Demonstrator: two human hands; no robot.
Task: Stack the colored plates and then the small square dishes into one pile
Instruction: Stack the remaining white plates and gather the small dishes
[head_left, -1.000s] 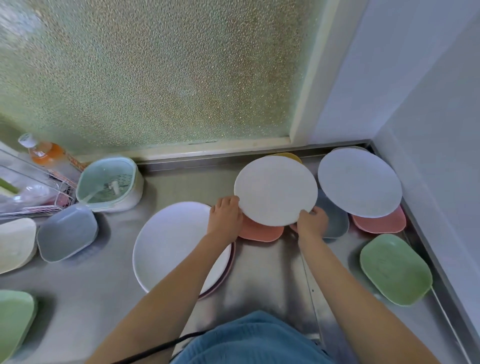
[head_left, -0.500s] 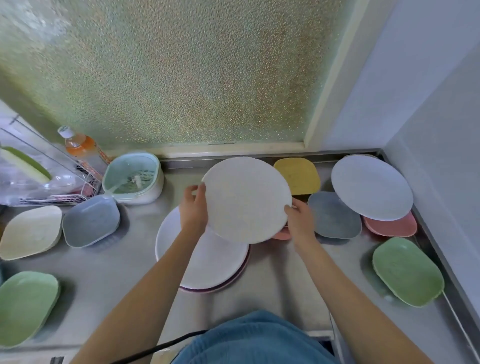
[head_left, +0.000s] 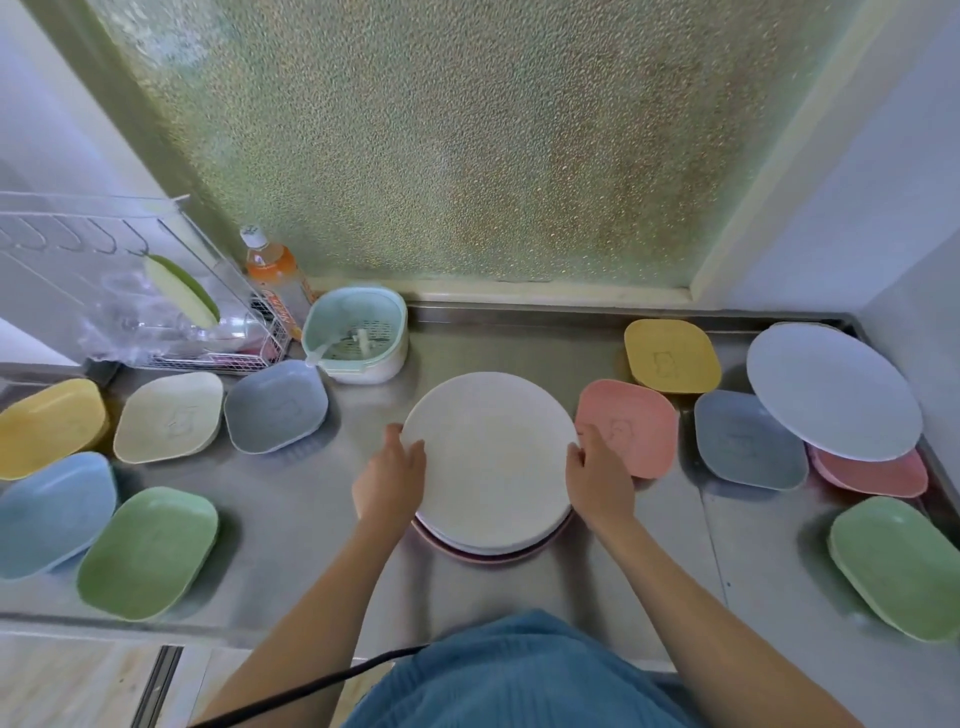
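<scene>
Left hand clamps the white round plate at its 9 o'clock rim; the plate sits centre-counter over the plate pile, whose pink rim shows at 6 o'clock. Right hand clamps the 3 o'clock rim. Advice: lower level, centre rims, release both sides together. Pink square dish waits just beside, at 3 o'clock.

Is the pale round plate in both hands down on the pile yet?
Cannot tell for sure. The plate sits over the pile, with left hand and right hand gripping its rim.
</scene>
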